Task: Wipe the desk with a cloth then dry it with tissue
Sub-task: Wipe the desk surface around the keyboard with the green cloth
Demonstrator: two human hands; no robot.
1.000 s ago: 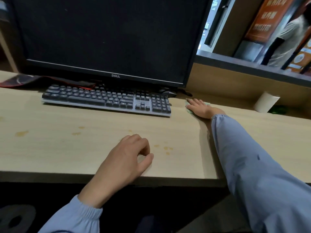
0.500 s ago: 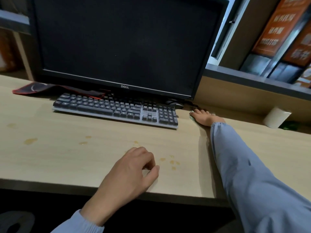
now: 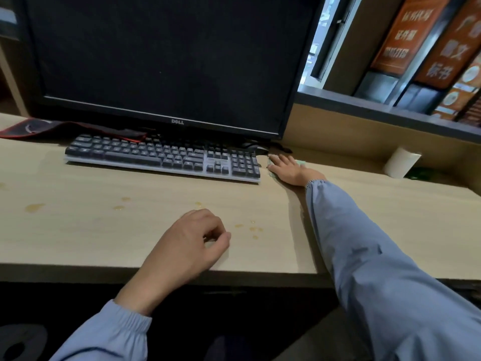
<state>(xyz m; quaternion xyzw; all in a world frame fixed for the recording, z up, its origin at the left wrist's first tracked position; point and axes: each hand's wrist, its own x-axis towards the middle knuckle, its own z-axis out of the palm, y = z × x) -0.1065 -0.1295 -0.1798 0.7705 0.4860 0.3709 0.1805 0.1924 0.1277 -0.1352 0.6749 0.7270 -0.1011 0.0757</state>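
So the big pale wood-grain table (image 3: 390, 217) runs out both ways from the right grip (image 3: 289, 169). The wide black monitor (image 3: 166, 61) stands up and to the left of it. The long dark grey keyboard (image 3: 161, 155) lies straight off to its left, with its near end just beside the fingertips.

The right grip is stretched out flat, palm down, pressing on the small pale green cloth (image 3: 301, 162). It isn't clenched around it, just pinning it to the table. Only thin slivers of the cloth poke out at the fingers and by the thumb side, so it looks thin and soft, but I can't tell how it's folded.

The left grip (image 3: 187, 243) is loosely curled and holding nothing. It rests by the front edge, well left of the right one and closer to the body.

The white tissue roll (image 3: 400, 162) sits against the back wall, off to the right of the right grip and well apart, so that hand is the nearer one for it later.

Here's the bit that matters imo. The small amber spill spots (image 3: 255, 229) lie toward the body and to the left of the cloth, in front of the keyboard. The nearest cluster is just right of the left grip, and more trail off further left. So I'd guess the wipe has to be dragged back and leftward along the keyboard's long side, and that left grip probably needs to get out of the way.
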